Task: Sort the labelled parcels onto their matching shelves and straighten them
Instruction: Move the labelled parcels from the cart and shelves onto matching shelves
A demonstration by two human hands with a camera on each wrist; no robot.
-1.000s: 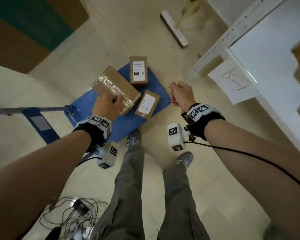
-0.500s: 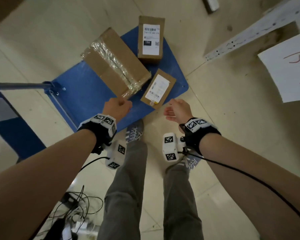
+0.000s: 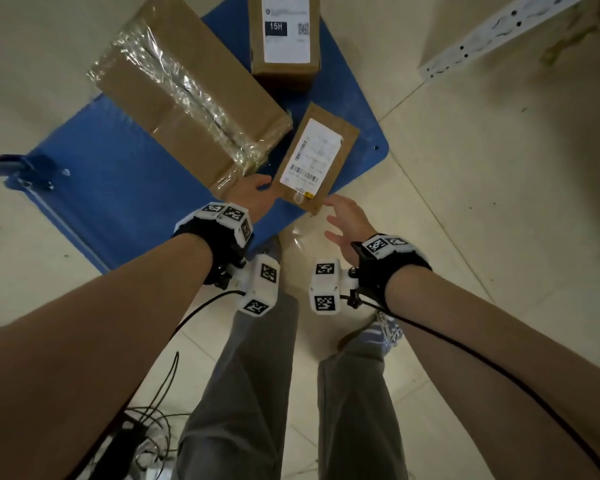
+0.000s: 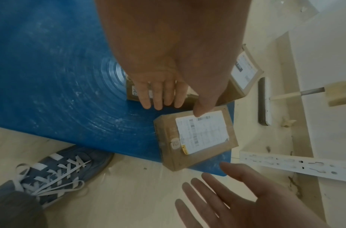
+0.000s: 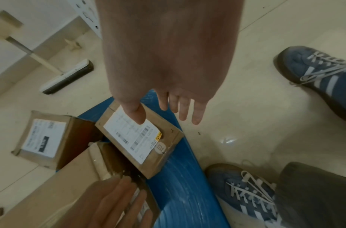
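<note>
Three brown parcels lie on a blue cart deck (image 3: 118,188): a large taped box (image 3: 187,98), a box labelled 15H (image 3: 284,39), and a small white-labelled parcel (image 3: 317,157) at the deck's near corner. My left hand (image 3: 253,194) reaches to the small parcel's near-left edge with straight fingers and holds nothing. My right hand (image 3: 343,220) hovers by its near-right corner, fingers spread. In the left wrist view my left hand (image 4: 168,95) has its thumb over the small parcel (image 4: 195,138). The right wrist view shows my right hand (image 5: 168,111) just above the small parcel (image 5: 141,141). Contact is unclear.
A white perforated shelf upright (image 3: 482,39) runs at the upper right. A floor brush (image 5: 66,77) lies beyond the cart. The cart handle (image 3: 0,166) is at the left, loose cables (image 3: 146,427) lie on the floor behind, and my shoes (image 4: 57,174) stand beside the deck.
Both hands were loose fists above the cart; they have opened and dropped to the small labelled parcel. My head has come down closer to the cart.
</note>
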